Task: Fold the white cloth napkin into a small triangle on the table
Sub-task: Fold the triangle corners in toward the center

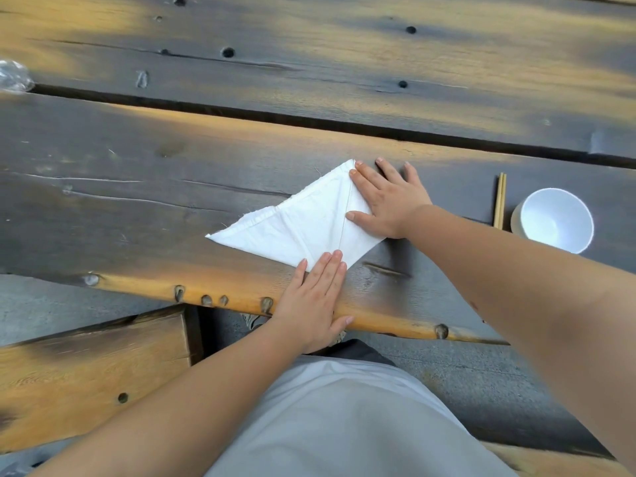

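Nearest us is our grey shirt [344, 425], with both bare forearms reaching out over the wooden surface [137, 201]. Our left hand [315, 301] lies flat, fingers straight, its tips pressing the near corner of the napkin [303, 228]; our right hand [389, 197] is likewise spread flat on the far right flap. Neither grip is closed on anything. The napkin lies near the front edge, already a layered triangle with one flap turned in along a crease. We judge the folding well along: the remaining work looks like another fold to make it smaller.
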